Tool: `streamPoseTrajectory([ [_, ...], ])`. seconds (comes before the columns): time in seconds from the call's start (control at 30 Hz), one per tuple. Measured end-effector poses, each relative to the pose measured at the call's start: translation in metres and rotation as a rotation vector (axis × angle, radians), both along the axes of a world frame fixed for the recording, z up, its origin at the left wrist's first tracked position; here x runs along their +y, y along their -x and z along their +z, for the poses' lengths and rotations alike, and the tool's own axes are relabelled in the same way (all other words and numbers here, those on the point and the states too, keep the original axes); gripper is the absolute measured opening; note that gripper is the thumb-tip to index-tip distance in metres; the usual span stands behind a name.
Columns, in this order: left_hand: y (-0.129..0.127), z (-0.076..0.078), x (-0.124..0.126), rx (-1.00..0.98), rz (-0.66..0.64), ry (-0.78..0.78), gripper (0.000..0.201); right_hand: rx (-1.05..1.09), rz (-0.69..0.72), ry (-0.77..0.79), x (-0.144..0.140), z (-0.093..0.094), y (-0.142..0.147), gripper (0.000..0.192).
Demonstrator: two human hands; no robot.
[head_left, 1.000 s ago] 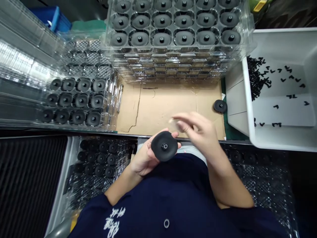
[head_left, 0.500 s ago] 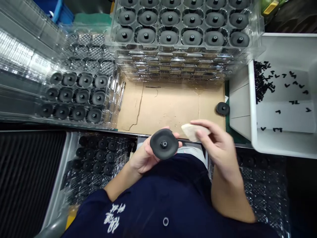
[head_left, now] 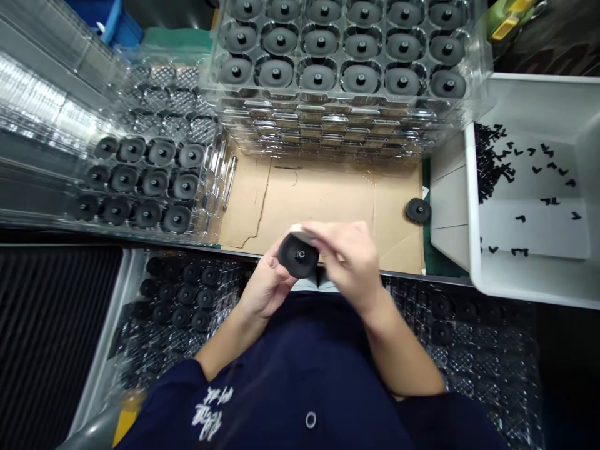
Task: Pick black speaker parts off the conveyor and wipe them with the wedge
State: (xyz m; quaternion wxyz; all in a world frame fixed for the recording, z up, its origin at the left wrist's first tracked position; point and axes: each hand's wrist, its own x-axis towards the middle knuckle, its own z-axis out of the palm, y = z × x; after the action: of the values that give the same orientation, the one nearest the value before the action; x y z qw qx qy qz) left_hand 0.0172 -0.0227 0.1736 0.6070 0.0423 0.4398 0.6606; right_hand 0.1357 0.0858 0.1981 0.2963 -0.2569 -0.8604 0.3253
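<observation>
two hands meet above the near edge of the cardboard (head_left: pixel 323 197). the left hand (head_left: pixel 265 282) holds a black disc (head_left: pixel 298 259) by its edge, hub facing up; the right hand (head_left: pixel 349 256) pinches a pale pad (head_left: pixel 297 229) at the disc's far rim. another disc (head_left: pixel 418 211) lies beside the white bin (head_left: pixel 562 94), right of the stacked clear trays (head_left: pixel 337 119).

A factory-style workshop is indicated: identical round black discs (head_left: pixel 317 78) are ranked in stacked clear plastic blister trays (head_left: pixel 337 99), small black angled parts (head_left: pixel 488 169) are kept in a white plastic bin (head_left: pixel 497 275), cardboard (head_left: pixel 323 194) is laid between, and a navy work shirt (head_left: pixel 328 362) with white lettering (head_left: pixel 206 422) is worn.
</observation>
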Motion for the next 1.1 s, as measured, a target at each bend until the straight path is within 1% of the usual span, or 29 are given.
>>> streamPoseTrajectory([
  [0.07, 0.004, 0.006, 0.001, 0.017, 0.045, -0.043, 0.075, -0.079, -0.087, 0.228, 0.002, -0.02, -0.02, 0.024],
  [0.17, 0.006, 0.013, 0.001, 0.024, 0.051, -0.108, 0.071, -0.148, -0.109, 0.663, 0.001, -0.055, -0.051, 0.028],
  [0.2, 0.006, 0.014, 0.002, 0.02, 0.039, -0.127, 0.07, -0.165, -0.122, 0.765, 0.0, -0.063, -0.058, 0.031],
  [0.23, 0.005, 0.015, 0.003, 0.011, 0.021, -0.142, 0.069, -0.18, -0.149, 0.822, 0.0, -0.066, -0.063, 0.033],
  [0.27, 0.003, 0.016, 0.003, -0.001, 0.002, -0.154, 0.069, -0.189, -0.187, 0.83, 0.0, -0.064, -0.065, 0.033],
  [0.3, 0.0, 0.017, 0.004, -0.014, -0.016, -0.161, 0.068, -0.18, -0.23, 0.796, 0.0, -0.057, -0.065, 0.032],
  [0.33, -0.003, 0.017, 0.004, -0.027, -0.031, -0.162, 0.066, -0.144, -0.273, 0.721, 0.001, -0.045, -0.062, 0.03],
  [0.4, -0.008, 0.018, 0.004, -0.044, -0.042, -0.143, 0.066, -0.01, -0.306, 0.476, 0.0, -0.015, -0.05, 0.026],
  [0.47, -0.011, 0.019, 0.003, -0.033, -0.04, -0.112, 0.07, 0.137, -0.248, 0.146, -0.005, 0.011, -0.034, 0.027],
  [0.5, -0.011, 0.019, 0.003, -0.02, -0.04, -0.097, 0.072, 0.186, -0.204, 0.005, -0.008, 0.019, -0.026, 0.028],
  [0.53, -0.009, 0.019, 0.003, -0.002, -0.038, -0.085, 0.073, 0.2, -0.164, -0.093, -0.012, 0.023, -0.02, 0.028],
  [0.57, -0.005, 0.019, 0.003, 0.016, -0.035, -0.075, 0.071, 0.177, -0.126, -0.136, -0.015, 0.024, -0.014, 0.027],
  [0.7, 0.007, 0.02, 0.003, 0.053, -0.005, -0.057, 0.063, 0.022, -0.003, -0.061, -0.019, 0.017, -0.006, 0.021],
  [0.73, 0.008, 0.02, 0.004, 0.056, -0.009, -0.059, 0.064, 0.039, -0.006, -0.071, -0.019, 0.017, -0.006, 0.021],
  [0.83, 0.003, 0.024, 0.007, 0.079, -0.013, -0.106, 0.069, 0.137, -0.129, -0.17, -0.025, 0.018, -0.007, 0.029],
  [0.87, 0.001, 0.025, 0.008, 0.093, 0.003, -0.121, 0.069, 0.149, -0.141, -0.193, -0.029, 0.019, -0.008, 0.034],
  [0.93, -0.004, 0.029, 0.009, 0.117, 0.047, -0.135, 0.066, 0.162, -0.089, -0.195, -0.039, 0.022, -0.01, 0.04],
  [1.0, -0.009, 0.033, 0.01, 0.117, 0.064, -0.154, 0.063, 0.183, -0.013, -0.168, -0.043, 0.025, -0.01, 0.039],
  [1.03, -0.011, 0.034, 0.01, 0.109, 0.052, -0.165, 0.063, 0.194, 0.004, -0.164, -0.043, 0.028, -0.009, 0.036],
  [1.1, -0.014, 0.037, 0.01, 0.115, 0.006, -0.171, 0.063, 0.205, -0.023, -0.189, -0.037, 0.033, -0.005, 0.03],
])
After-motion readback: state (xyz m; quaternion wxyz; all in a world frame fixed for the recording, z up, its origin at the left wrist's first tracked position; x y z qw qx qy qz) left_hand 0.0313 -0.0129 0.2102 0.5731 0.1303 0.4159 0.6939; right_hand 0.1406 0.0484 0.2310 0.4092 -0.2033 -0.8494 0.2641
